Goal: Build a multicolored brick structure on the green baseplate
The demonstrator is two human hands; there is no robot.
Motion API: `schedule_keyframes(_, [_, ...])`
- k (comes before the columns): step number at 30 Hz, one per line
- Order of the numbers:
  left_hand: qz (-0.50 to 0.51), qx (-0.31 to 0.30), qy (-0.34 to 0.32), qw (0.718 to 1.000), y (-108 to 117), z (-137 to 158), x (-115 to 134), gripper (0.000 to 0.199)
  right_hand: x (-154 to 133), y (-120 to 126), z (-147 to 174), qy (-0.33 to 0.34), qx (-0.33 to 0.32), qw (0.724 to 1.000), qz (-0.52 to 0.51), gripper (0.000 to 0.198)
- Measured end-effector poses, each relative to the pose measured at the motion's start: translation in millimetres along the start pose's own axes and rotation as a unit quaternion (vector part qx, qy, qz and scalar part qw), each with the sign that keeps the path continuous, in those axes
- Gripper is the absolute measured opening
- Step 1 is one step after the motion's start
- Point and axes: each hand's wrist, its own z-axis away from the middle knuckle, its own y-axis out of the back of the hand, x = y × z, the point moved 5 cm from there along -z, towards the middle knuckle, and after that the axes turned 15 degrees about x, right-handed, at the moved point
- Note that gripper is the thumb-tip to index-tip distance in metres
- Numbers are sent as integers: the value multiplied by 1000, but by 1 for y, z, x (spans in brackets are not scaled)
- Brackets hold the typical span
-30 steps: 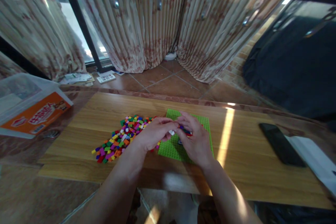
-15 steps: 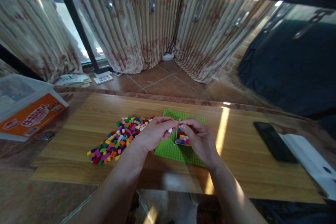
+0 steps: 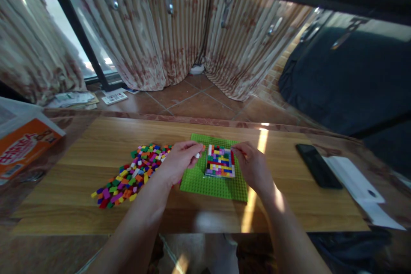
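Observation:
My left hand (image 3: pixel 182 158) is closed in a pinch, with a small white toy brick (image 3: pixel 197 155) and an orange toy brick (image 3: pixel 203 148) at its fingertips. It hovers over the left part of a green studded baseplate (image 3: pixel 195 184). On that plate sits a square build of multicoloured bricks (image 3: pixel 220 163), laid in rows. My right hand (image 3: pixel 253 166) is at the build's upper right corner, thumb and forefinger pressed together; anything between them is too small to make out. Left of the plate spreads a pile of loose coloured bricks (image 3: pixel 138 175), partly behind my left hand.
The wooden table (image 3: pixel 289 209) carries a black phone (image 3: pixel 317 166) at the right, beside a white flat object (image 3: pixel 356 180). A plastic tub with an orange label (image 3: pixel 28 145) stands off the left end. Striped curtains (image 3: pixel 180 38) hang beyond the table.
My hands have moved apart from above the build, uncovering it. The right hand has gone to its right corner, the left to its left side. The camera view has shifted slightly right.

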Motion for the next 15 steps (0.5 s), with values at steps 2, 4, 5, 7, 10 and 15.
schedule_keyframes(2, [-10,-4,-7,1000,-1,0,0,29,-2,-5,1,11,-8,1000,10,25])
schedule_keyframes(4, [-19,-4,-10,1000,0,-1,0,30,-3,-10,0,21,-17,999,20,25])
schedule_keyframes(5, [-22,-2,-9,1000,0,-1,-1,30,-3,-12,0,24,-24,999,24,26])
schedule_keyframes(7, [-28,5,-8,1000,1,-2,-1,31,-2,-16,-1,25,-34,999,29,26])
schedule_keyframes(10, [-35,10,-9,999,2,-2,0,30,-1,-19,-1,24,-39,999,26,25])
schedule_keyframes(15, [-48,5,-13,999,0,-2,0,31,-2,-21,-2,28,-45,999,10,23])
